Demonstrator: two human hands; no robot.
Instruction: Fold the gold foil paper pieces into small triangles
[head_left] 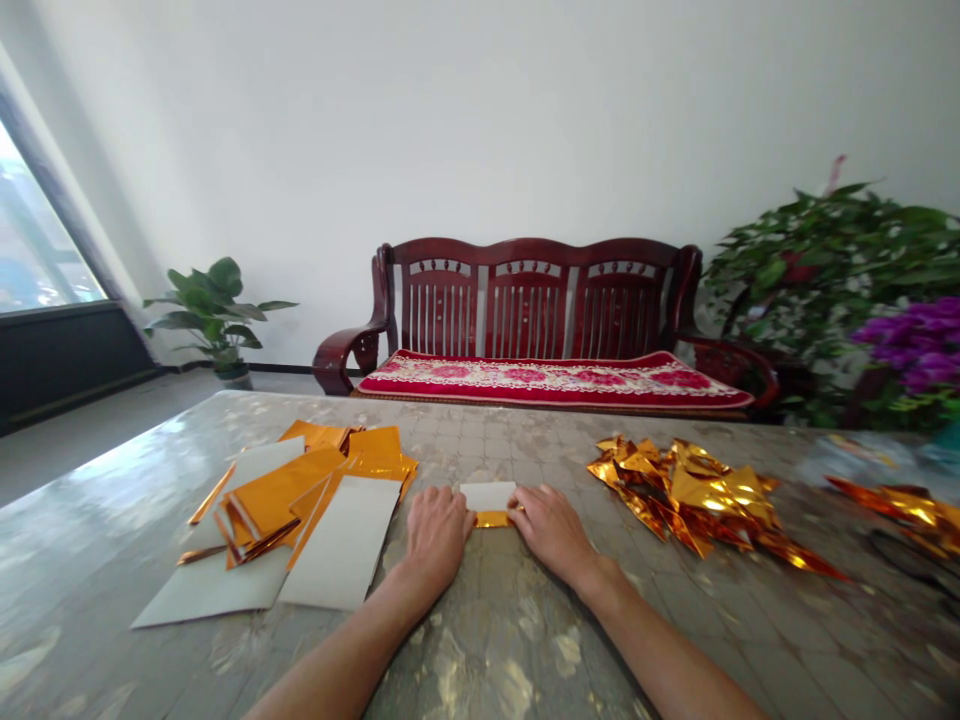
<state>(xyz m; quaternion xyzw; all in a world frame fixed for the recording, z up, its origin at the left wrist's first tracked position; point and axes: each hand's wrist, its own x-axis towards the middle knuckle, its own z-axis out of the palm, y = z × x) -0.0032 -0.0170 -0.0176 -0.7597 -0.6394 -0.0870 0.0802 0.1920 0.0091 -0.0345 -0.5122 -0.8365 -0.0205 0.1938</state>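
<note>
- The left hand (pixel 436 535) sits palm down with its knuckles arched, its fingertips hidden at the left end of a small white card (pixel 487 497).
- The right hand (pixel 547 532) mirrors it at the card's right end, its fingers angled inward and down toward the left hand.
- From my view, the backs of both hands block the fingertips, so I can't tell whether they are pinching the card or only pressing on it.
- The hands are close together, with only the card and a gold foil strip (pixel 491 519) showing between them.
- That strip shows along the card's near edge, and both lie flat on a glossy, mottled table cover (pixel 97 520), straight ahead of the bare forearms.
- To the left of the left hand, I see overlapping orange-gold foil sheets (pixel 304 490) spread over white cards (pixel 339 540).
- To the right of the right hand, a loose heap of crumpled gold foil pieces (pixel 679 490) lies on the table, with another gold foil heap (pixel 892 510) farther right at the frame's edge.
- Beyond the table stands a dark wooden bench (pixel 532 300) with a red floral cushion (pixel 555 380).
- A potted plant (pixel 214 315) stands on the floor to the bench's left, below a bright window (pixel 37 230).
- A large leafy plant (pixel 825 270) and purple flowers (pixel 911 345) fill the right side.
</note>
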